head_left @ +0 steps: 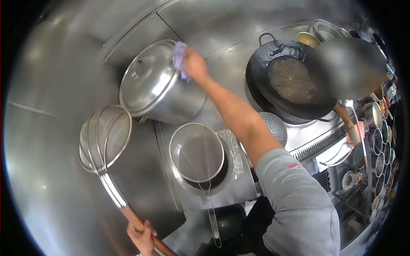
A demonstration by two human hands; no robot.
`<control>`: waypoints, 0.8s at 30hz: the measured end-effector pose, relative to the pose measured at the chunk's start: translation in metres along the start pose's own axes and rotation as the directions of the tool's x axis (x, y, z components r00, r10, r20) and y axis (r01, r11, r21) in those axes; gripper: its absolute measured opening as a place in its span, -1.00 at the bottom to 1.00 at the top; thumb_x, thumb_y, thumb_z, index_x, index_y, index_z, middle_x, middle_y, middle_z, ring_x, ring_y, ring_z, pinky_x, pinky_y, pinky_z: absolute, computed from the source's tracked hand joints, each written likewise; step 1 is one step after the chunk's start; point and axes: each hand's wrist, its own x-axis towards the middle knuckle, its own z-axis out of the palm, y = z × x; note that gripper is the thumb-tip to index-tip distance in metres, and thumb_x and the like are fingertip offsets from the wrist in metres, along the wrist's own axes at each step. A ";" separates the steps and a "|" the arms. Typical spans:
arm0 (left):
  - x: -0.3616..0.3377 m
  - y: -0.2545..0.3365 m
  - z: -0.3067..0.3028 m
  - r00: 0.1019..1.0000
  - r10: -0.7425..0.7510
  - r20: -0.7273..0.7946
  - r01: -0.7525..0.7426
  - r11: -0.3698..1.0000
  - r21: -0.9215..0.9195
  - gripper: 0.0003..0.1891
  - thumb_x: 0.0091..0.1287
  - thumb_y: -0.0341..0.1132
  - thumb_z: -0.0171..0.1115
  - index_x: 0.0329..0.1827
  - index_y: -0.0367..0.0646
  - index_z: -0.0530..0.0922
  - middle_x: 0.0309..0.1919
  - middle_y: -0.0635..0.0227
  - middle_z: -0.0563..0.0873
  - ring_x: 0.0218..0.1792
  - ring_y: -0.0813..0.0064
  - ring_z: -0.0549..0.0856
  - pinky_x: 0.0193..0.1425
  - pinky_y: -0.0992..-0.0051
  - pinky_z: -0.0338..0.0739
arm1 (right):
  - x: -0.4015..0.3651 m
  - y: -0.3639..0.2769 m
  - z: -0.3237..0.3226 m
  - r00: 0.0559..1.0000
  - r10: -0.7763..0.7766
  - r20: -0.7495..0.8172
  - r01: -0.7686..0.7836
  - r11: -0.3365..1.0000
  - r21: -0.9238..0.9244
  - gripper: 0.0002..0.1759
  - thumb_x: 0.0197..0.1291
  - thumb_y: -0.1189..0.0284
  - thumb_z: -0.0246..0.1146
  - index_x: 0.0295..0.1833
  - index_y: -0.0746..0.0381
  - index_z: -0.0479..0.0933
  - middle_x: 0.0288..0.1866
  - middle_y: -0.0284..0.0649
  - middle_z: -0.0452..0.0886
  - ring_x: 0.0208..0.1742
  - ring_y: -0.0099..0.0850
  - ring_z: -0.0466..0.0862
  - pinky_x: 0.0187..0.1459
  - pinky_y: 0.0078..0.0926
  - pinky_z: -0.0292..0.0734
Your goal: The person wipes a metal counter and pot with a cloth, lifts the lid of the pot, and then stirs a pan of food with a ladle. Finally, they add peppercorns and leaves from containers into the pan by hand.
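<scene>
In the head view, the large lidded pot (180, 100) stands on the steel worktop (223, 70), ahead of the person and a little to the left. The right hand (194, 65) is closed on a bunched purple cloth (180, 59), which lies against the pot's upper right edge. Whether the fingers also grip a pot handle or the rim of the lid (150, 81) is hidden by the cloth.

That hand is by far the nearer one to the pot; its arm reaches diagonally forward and left, past the round sieve (196, 151). A small side handle (142, 120) shows on the pot's near side, roughly across the lid from the cloth.

The left hand (143, 237) is wrapped around the wooden handle of a big mesh strainer (106, 138), low in the view. The strainer's long axis slants forward and left from that hand, its bowl at the far end, near the pot's left side; contact between them cannot be told.

The wok (292, 79), with liquid in it, sits well to the right of the pot.
</scene>
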 end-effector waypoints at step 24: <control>0.023 0.023 0.000 0.984 -0.138 -0.110 0.155 0.974 0.164 -0.23 0.22 -0.04 0.53 0.36 -0.33 0.39 -0.54 0.42 0.54 -0.65 0.64 0.44 -0.63 0.59 0.29 | 0.117 0.208 0.034 0.911 0.224 0.345 0.105 0.685 -0.721 -0.51 0.36 0.36 -0.05 0.31 0.28 0.52 0.24 0.14 0.59 0.28 0.04 0.58 0.30 -0.14 0.43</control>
